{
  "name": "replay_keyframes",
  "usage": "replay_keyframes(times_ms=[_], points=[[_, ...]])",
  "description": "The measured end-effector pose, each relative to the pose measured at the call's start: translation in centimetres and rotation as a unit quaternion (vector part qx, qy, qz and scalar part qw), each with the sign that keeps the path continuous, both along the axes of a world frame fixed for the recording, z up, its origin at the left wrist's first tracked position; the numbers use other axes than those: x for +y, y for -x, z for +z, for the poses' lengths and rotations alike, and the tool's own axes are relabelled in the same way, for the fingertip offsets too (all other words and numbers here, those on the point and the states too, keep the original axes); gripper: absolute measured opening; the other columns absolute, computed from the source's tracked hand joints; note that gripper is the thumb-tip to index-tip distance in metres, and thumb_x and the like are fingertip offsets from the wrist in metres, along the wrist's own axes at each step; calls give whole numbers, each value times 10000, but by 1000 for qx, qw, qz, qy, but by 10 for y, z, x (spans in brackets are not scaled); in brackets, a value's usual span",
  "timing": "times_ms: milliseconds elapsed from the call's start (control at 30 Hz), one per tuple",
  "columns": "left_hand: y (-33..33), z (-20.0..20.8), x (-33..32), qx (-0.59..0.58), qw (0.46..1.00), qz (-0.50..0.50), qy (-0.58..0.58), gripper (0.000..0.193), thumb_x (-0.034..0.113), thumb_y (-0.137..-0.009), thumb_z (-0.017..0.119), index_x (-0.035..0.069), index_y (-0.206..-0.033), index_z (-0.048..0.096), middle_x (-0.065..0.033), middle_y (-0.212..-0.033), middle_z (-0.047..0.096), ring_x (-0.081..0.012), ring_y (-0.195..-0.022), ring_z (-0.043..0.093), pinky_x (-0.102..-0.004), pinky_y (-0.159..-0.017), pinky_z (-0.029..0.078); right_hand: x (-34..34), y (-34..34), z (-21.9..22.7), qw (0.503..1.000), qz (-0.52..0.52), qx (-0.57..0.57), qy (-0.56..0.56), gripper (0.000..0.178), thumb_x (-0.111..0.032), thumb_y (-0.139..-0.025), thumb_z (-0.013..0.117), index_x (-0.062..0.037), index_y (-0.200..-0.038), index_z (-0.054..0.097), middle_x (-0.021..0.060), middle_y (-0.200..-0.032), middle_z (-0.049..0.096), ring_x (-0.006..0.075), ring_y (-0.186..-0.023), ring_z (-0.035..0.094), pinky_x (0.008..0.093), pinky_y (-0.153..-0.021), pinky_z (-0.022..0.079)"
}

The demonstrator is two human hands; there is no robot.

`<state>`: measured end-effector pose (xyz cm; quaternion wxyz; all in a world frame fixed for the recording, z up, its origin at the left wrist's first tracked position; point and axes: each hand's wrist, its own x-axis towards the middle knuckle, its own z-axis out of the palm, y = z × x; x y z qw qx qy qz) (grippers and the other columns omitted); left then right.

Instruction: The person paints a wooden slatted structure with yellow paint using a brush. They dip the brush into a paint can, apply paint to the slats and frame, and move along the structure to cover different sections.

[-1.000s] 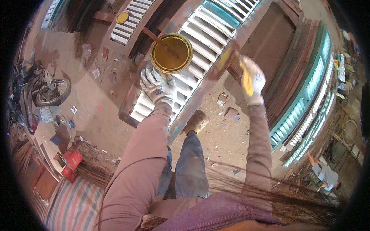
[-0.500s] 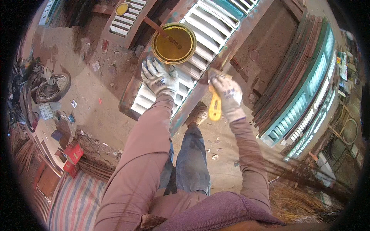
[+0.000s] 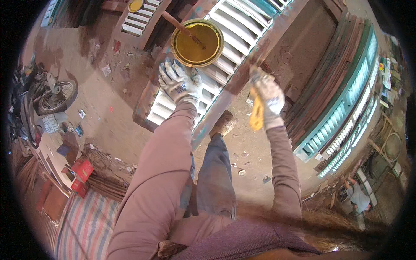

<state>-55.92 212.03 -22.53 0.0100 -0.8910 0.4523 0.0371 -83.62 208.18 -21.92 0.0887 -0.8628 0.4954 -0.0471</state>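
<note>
My left hand (image 3: 178, 82), in a white work glove, lies on the slats of a louvered shutter (image 3: 236, 32), fingers stretched out and apart. Just beyond its fingertips a round tin of yellow-brown paint (image 3: 211, 40) stands on the shutter, a stick (image 3: 175, 22) leaning out of it. In a stained glove, my right hand (image 3: 269, 93) is closed round a paintbrush with a yellow handle (image 3: 257, 113). The brush's blurred tip points at the brown right-hand frame (image 3: 234, 86) of the shutter; whether it touches cannot be told. The slats are white, with teal marks along the frame.
Several brown and teal shutter panels (image 3: 342, 112) stand stacked at the right. A motorbike (image 3: 54, 95) is at the far left, near a red box (image 3: 82, 171) and a striped sheet (image 3: 89, 225). Another slatted panel (image 3: 136, 24) lies at the upper left. A person (image 3: 359, 197) is at the lower right.
My right hand has moved right and slightly away from me with the paintbrush, leaving the frame's edge. My left hand stays on the slats. A person has come into view at the lower right.
</note>
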Motion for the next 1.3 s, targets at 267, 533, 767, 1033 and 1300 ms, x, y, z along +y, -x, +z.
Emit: replay_keyframes(times_ms=[267,533,767,1033,1300], points=[[-7,1,4,-17,999,9,-34,781,499,-824,573,39,-1425,380,-146,-1514,311,-344,-1419,246,-510,-1150,197,49,-7,28,971,41,-231,-52,288,-227,-822,637,-185,-1105,666,38,-1123,662,229,-1063,628,380,-885,506],[-4,3,-2,-15,999,4,-31,737,486,-861,501,50,-1441,372,-130,-1519,316,-334,-1421,243,-501,-1158,186,-37,-4,-10,919,-96,-331,-193,264,-171,-863,580,-124,-1104,676,71,-1090,669,271,-1012,629,378,-886,489],[-4,3,4,-26,998,9,-52,767,486,-842,531,48,-1448,358,-128,-1528,295,-328,-1432,223,-490,-1166,170,91,-20,27,984,116,-57,-125,333,-176,-797,635,-185,-1129,653,33,-1174,633,230,-1106,594,399,-901,476],[-2,0,2,-31,999,1,-17,746,502,-842,523,31,-1406,396,-133,-1498,322,-334,-1405,262,-508,-1140,215,28,-11,19,991,133,28,7,328,-229,-793,671,-181,-1117,661,24,-1170,645,227,-1096,596,399,-914,478],[-8,-3,9,-42,999,7,-1,770,505,-820,508,29,-1412,384,-142,-1500,307,-351,-1404,257,-513,-1139,214,-30,16,11,990,38,-133,-6,254,-205,-866,576,-141,-1080,697,76,-1123,672,244,-1075,630,367,-951,481]])
